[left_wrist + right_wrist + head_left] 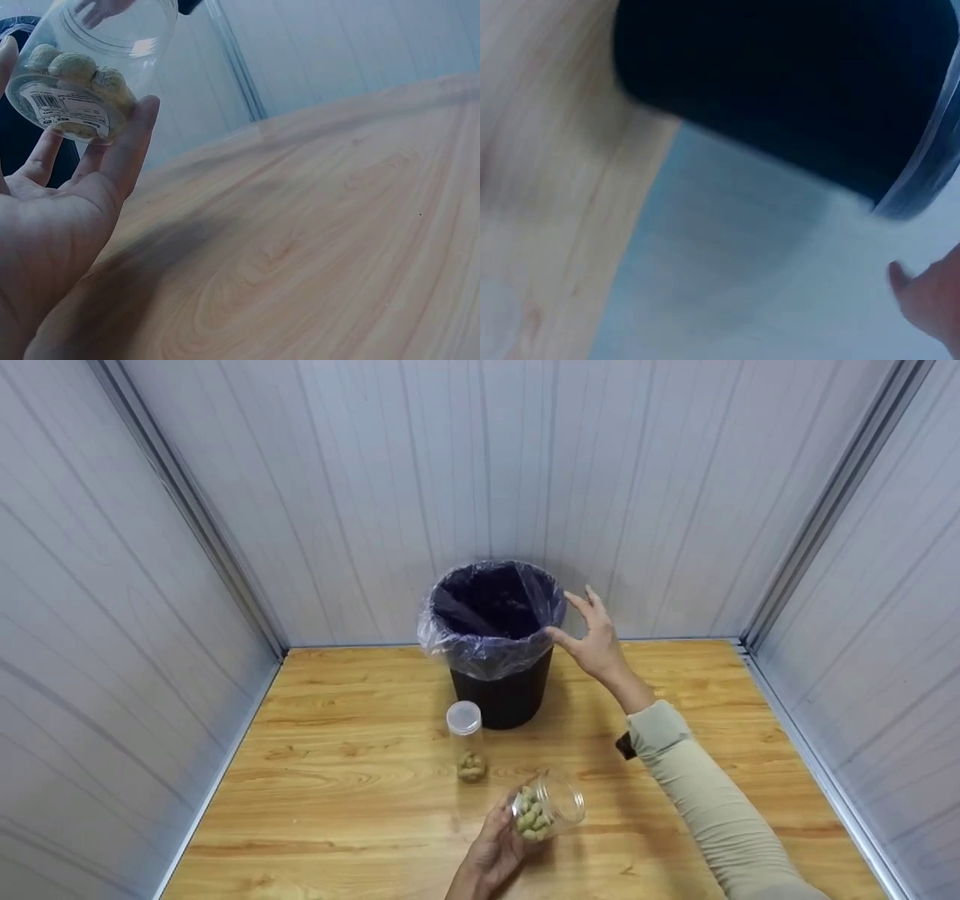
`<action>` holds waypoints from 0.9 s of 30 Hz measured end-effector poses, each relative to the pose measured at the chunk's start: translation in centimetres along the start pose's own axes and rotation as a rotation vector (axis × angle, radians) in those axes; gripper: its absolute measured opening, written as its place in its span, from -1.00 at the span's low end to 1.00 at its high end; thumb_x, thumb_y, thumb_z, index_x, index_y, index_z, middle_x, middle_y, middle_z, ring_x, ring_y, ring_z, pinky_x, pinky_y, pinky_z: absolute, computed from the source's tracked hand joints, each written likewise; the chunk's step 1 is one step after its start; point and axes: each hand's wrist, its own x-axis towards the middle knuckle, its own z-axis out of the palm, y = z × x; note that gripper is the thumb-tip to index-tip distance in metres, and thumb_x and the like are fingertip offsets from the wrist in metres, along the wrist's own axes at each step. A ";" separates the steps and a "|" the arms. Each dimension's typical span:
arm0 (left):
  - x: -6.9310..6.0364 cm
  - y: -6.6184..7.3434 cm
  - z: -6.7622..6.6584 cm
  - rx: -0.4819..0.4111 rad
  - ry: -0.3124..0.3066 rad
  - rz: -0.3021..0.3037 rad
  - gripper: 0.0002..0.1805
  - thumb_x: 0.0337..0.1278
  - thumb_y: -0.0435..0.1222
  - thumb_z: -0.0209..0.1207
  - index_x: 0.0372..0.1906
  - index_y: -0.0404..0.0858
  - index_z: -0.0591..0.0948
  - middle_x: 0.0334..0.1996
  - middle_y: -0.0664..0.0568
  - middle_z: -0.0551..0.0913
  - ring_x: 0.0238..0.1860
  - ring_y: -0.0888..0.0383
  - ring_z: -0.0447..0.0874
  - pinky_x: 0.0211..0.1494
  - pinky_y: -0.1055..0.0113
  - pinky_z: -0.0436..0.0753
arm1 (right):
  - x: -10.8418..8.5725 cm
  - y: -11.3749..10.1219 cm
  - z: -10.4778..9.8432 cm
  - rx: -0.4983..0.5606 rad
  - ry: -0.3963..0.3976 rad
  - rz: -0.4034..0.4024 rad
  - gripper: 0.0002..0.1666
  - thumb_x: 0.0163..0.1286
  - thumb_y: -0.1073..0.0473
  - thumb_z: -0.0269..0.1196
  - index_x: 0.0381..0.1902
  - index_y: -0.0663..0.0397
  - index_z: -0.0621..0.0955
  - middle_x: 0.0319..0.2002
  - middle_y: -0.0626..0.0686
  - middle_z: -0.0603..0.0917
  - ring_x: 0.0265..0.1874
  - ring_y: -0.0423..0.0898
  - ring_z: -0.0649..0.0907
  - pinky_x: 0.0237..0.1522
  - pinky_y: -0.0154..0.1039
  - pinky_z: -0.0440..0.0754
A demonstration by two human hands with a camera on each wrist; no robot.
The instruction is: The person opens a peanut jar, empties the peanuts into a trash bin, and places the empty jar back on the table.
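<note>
My left hand (pixel 496 847) holds a clear open jar (pixel 559 802), tilted to the right, with several peanuts in shells (pixel 531 816) at its base. In the left wrist view the fingers curl round the jar's labelled bottom (pixel 67 109). Beside the rim of a black bin (pixel 501 697) is my right hand (pixel 596 641), its thumb and fingers spread and nothing held; whether it touches the liner is unclear. A clear plastic bag (pixel 487 656) lines the bin and folds over its rim. The right wrist view shows the bin's dark side (pixel 780 82) with part of my hand (pixel 934 300) near the rim.
A clear jar with a white lid (pixel 464 718) stands upright in front of the bin, several peanuts at its bottom. The wooden table (pixel 337 780) is bounded by pale panels (pixel 360 495) behind and at both sides. A dark band is on the right wrist.
</note>
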 end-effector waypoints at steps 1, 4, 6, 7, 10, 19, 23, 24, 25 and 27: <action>0.0 0.0 0.1 -0.006 0.004 0.000 -0.49 0.36 -0.27 0.10 0.34 -0.21 0.29 0.21 -0.03 0.48 0.15 0.07 0.51 0.20 0.22 0.52 | 0.0 -0.5 0.4 0.003 -0.033 0.045 -0.07 0.16 -0.24 0.39 0.40 -0.01 0.38 0.49 0.25 0.03 0.42 0.24 0.09 0.34 0.25 0.16; -0.2 -0.1 0.3 -0.021 0.013 0.008 -0.49 0.37 -0.28 0.08 0.35 -0.22 0.29 0.22 -0.03 0.47 0.18 0.07 0.48 0.24 0.22 0.49 | 0.0 -1.4 1.7 -0.010 -0.090 0.130 0.01 0.05 -0.28 0.45 0.40 -0.07 0.38 0.50 0.26 -0.06 0.43 0.26 0.04 0.36 0.21 0.13; -0.3 -0.1 0.4 -0.028 0.000 0.016 -0.51 0.37 -0.28 0.08 0.34 -0.21 0.32 0.23 -0.03 0.47 0.19 0.07 0.48 0.25 0.21 0.48 | -0.2 -1.4 2.4 -0.011 -0.097 0.140 -0.02 0.00 -0.26 0.49 0.35 -0.08 0.44 0.50 0.27 -0.04 0.43 0.25 0.05 0.37 0.18 0.14; -0.3 -0.1 0.4 -0.026 -0.013 0.021 -0.50 0.37 -0.27 0.08 0.35 -0.21 0.32 0.24 -0.03 0.46 0.19 0.06 0.47 0.26 0.19 0.47 | -0.3 -1.3 2.6 -0.012 -0.090 0.134 -0.05 -0.02 -0.25 0.51 0.31 -0.07 0.48 0.49 0.28 -0.02 0.43 0.25 0.07 0.37 0.17 0.15; -0.2 0.1 0.7 -0.012 -0.079 0.026 -0.44 0.38 -0.23 0.08 0.40 -0.21 0.26 0.28 -0.08 0.42 0.22 -0.01 0.44 0.29 0.05 0.43 | -0.7 -0.9 3.0 0.001 -0.068 0.119 -0.13 -0.03 -0.23 0.52 0.24 -0.10 0.54 0.49 0.27 0.01 0.43 0.23 0.09 0.36 0.17 0.18; -0.2 3.5 6.4 -0.001 -0.163 0.107 -0.48 0.43 -0.22 0.00 0.40 -0.12 0.19 0.33 -0.16 0.27 0.28 -0.16 0.33 0.30 -0.08 0.38 | -1.0 -0.4 3.2 0.047 -0.045 0.138 -0.21 0.00 -0.15 0.53 0.18 -0.04 0.55 0.49 0.27 0.01 0.38 0.23 0.21 0.31 0.09 0.30; 0.0 6.3 9.7 -0.025 -0.181 0.167 -0.53 0.45 -0.17 -0.02 0.39 -0.06 0.29 0.31 -0.16 0.30 0.24 -0.12 0.39 0.33 -0.08 0.35 | -1.0 -0.4 3.4 0.082 -0.012 0.127 -0.26 -0.01 -0.10 0.55 0.12 0.00 0.57 0.48 0.32 0.02 0.41 0.25 0.14 0.35 0.06 0.24; 0.1 7.1 10.4 -0.033 -0.190 0.176 -0.54 0.46 -0.16 -0.03 0.38 -0.06 0.32 0.30 -0.15 0.32 0.23 -0.11 0.40 0.34 -0.07 0.34 | -0.9 -0.3 3.5 0.095 -0.008 0.124 -0.27 -0.01 -0.09 0.55 0.11 0.02 0.58 0.47 0.33 0.02 0.41 0.25 0.12 0.36 0.05 0.24; 0.2 7.9 11.1 -0.042 -0.195 0.184 -0.56 0.46 -0.14 -0.02 0.36 -0.05 0.35 0.28 -0.14 0.35 0.22 -0.09 0.43 0.35 -0.06 0.32 | -0.9 -0.3 3.5 0.106 -0.007 0.124 -0.27 -0.01 -0.08 0.55 0.10 0.02 0.58 0.48 0.33 0.01 0.42 0.24 0.10 0.36 0.04 0.23; 0.4 9.8 12.2 -0.048 -0.196 0.206 -0.56 0.45 -0.12 0.00 0.35 -0.05 0.38 0.25 -0.14 0.39 0.19 -0.09 0.46 0.36 -0.05 0.31 | -0.8 -0.4 3.6 0.119 -0.008 0.124 -0.29 0.00 -0.07 0.55 0.09 0.04 0.58 0.48 0.35 0.00 0.42 0.25 0.08 0.37 0.04 0.20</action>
